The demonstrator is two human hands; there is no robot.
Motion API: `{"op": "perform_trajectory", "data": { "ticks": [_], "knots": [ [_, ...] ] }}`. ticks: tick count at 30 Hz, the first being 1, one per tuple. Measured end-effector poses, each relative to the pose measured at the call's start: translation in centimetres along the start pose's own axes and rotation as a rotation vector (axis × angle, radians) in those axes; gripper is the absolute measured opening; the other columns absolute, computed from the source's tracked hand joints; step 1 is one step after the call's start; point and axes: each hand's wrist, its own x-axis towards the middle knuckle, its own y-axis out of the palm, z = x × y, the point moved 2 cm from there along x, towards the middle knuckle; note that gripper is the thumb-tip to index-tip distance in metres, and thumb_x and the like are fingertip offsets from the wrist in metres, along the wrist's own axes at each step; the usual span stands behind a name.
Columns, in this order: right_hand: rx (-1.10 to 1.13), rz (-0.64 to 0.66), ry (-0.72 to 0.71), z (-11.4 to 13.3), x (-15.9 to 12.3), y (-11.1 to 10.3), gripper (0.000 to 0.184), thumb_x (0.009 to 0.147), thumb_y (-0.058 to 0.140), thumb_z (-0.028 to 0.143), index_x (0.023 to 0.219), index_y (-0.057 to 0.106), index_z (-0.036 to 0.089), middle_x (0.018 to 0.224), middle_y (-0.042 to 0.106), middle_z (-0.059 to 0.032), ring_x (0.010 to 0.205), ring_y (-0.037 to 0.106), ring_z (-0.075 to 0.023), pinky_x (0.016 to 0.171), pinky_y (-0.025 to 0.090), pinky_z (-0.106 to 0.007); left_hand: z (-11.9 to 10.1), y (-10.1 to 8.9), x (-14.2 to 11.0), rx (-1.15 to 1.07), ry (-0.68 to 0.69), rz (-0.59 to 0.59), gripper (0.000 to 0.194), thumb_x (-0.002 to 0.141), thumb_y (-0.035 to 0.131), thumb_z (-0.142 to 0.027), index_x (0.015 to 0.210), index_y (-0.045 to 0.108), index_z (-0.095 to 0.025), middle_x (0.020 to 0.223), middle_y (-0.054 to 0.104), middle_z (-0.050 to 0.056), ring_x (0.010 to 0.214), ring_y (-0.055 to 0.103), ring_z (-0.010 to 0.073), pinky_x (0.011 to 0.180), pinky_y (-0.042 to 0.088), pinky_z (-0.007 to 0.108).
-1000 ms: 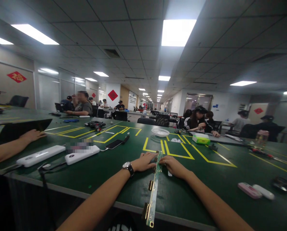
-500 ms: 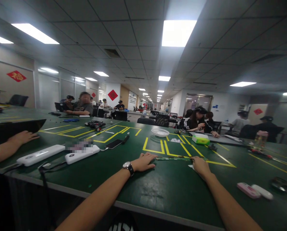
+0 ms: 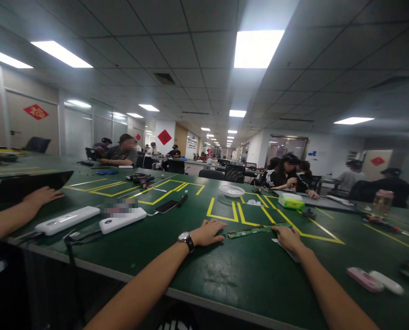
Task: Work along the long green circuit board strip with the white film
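A long, narrow green circuit board (image 3: pixel 250 232) lies at a slant on the dark green table. My left hand (image 3: pixel 209 233), with a watch on the wrist, rests on the table just left of the board's near end. Its fingers are stretched out and slightly apart, holding nothing. The fingers of my right hand (image 3: pixel 287 237) are closed at the board's right end, which they partly cover. White paper or cloth (image 3: pixel 291 255) shows beneath that hand; how it is held is hidden.
A clear plastic dish (image 3: pixel 231 190), a green-and-white pack (image 3: pixel 291 200) and a phone (image 3: pixel 166 206) lie farther back. Two white power strips (image 3: pixel 68 220) are at left, near another person's hand (image 3: pixel 43 196) on a laptop (image 3: pixel 29 187). A pink case (image 3: pixel 365 279) lies right.
The board has turned, its left end now nearer me and apart from my left hand. My right hand stays at its right end. The view has shifted slightly left.
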Motion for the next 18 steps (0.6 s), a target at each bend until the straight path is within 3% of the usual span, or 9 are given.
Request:
{"op": "perform_trajectory", "data": {
  "ticks": [3, 6, 9, 13, 15, 18],
  "knots": [
    [0.03, -0.009, -0.054, 1.7, 0.0, -0.9, 0.041, 0.081, 0.038, 0.016, 0.112, 0.064, 0.023, 0.122, 0.06, -0.0087, 0.119, 0.048, -0.0264, 0.102, 0.022, -0.054, -0.1, -0.1, 0.1, 0.008, 0.006, -0.005, 0.049, 0.094, 0.045, -0.04, 0.139, 0.031, -0.028, 0.137, 0.044, 0.006, 0.121, 0.039, 0.0272, 0.092, 0.031, 0.041],
    [0.074, -0.052, -0.183, 5.4, -0.2, -1.5, 0.037, 0.082, 0.038, 0.019, 0.106, 0.066, 0.023, 0.119, 0.062, -0.0081, 0.118, 0.048, -0.0265, 0.102, 0.021, -0.055, -0.2, -0.1, 0.2, 0.013, 0.016, -0.016, 0.047, 0.095, 0.044, -0.04, 0.139, 0.032, -0.029, 0.139, 0.043, 0.005, 0.122, 0.038, 0.0272, 0.093, 0.031, 0.041],
    [0.168, -0.062, -0.423, 11.1, -1.3, -1.9, 0.04, 0.08, 0.04, 0.016, 0.112, 0.062, 0.024, 0.121, 0.061, -0.0063, 0.121, 0.046, -0.0259, 0.103, 0.023, -0.054, -0.4, 0.1, 0.2, 0.021, 0.014, -0.027, 0.047, 0.095, 0.043, -0.04, 0.139, 0.032, -0.028, 0.14, 0.041, 0.006, 0.124, 0.037, 0.0275, 0.093, 0.031, 0.041],
    [0.353, -0.048, -0.778, 17.9, -3.6, -2.6, 0.039, 0.083, 0.042, 0.016, 0.118, 0.058, 0.02, 0.123, 0.059, -0.0088, 0.117, 0.049, -0.0217, 0.102, 0.032, -0.04, -0.1, 0.7, 0.2, 0.029, -0.008, 0.014, 0.05, 0.094, 0.043, -0.044, 0.14, 0.03, -0.027, 0.139, 0.042, 0.008, 0.124, 0.037, 0.0286, 0.093, 0.032, 0.043],
    [0.382, -0.059, -0.869, 19.5, -4.5, -3.2, 0.038, 0.085, 0.041, 0.019, 0.12, 0.057, 0.018, 0.124, 0.057, -0.0103, 0.117, 0.049, -0.0208, 0.102, 0.034, -0.036, 0.2, 1.0, 0.3, 0.033, -0.028, 0.038, 0.052, 0.094, 0.043, -0.046, 0.14, 0.029, -0.027, 0.138, 0.043, 0.009, 0.123, 0.038, 0.0291, 0.094, 0.032, 0.045],
    [0.315, -0.084, -0.851, 18.7, -4.5, -4.1, 0.037, 0.085, 0.042, 0.018, 0.119, 0.058, 0.02, 0.125, 0.057, -0.0095, 0.116, 0.049, -0.0212, 0.1, 0.036, -0.036, 0.5, 1.3, 0.3, 0.031, -0.046, 0.047, 0.057, 0.093, 0.043, -0.05, 0.141, 0.028, -0.025, 0.137, 0.043, 0.011, 0.124, 0.037, 0.0297, 0.094, 0.03, 0.047]
  ]
}}
